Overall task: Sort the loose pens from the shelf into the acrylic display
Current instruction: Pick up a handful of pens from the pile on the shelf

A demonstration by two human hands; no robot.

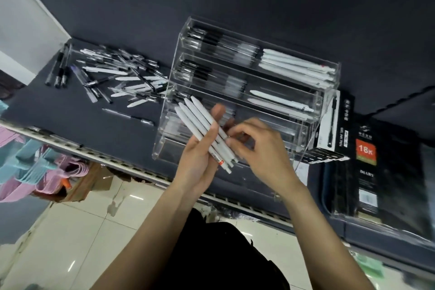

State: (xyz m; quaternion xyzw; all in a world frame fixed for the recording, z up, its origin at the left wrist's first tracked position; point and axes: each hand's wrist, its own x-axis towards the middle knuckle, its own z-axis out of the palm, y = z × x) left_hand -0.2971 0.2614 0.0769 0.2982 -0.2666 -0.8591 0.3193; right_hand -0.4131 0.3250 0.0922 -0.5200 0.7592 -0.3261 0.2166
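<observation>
Head camera looks down on a dark grey shelf (pixel 77 122) where a person stands with both forearms raised in front of a clear, tiered acrylic display (pixel 249 92). Their left hand (pixel 200 148) is curled around a small bundle of slim white pens (pixel 202 125), thumb laid across the barrels, the tapered tips pointing up and left toward the display's lower tiers. Their right hand (pixel 261 148) meets the bundle from the right, fingertips pinching at the pens near their lower ends, just beside the left hand's fingers.

Upper tiers of the display hold rows of black-and-clear pens on the left and white pens (pixel 299 66) on the right. To the left of the display, a scattered heap of loose pens (pixel 117 75), black, clear and white, lies on the shelf. A black boxed diary (pixel 367 167) stands to the right, next to a black-and-white pen carton (pixel 334 125) touching the display's side. Pale floor tiles (pixel 77 231) show below the shelf edge.
</observation>
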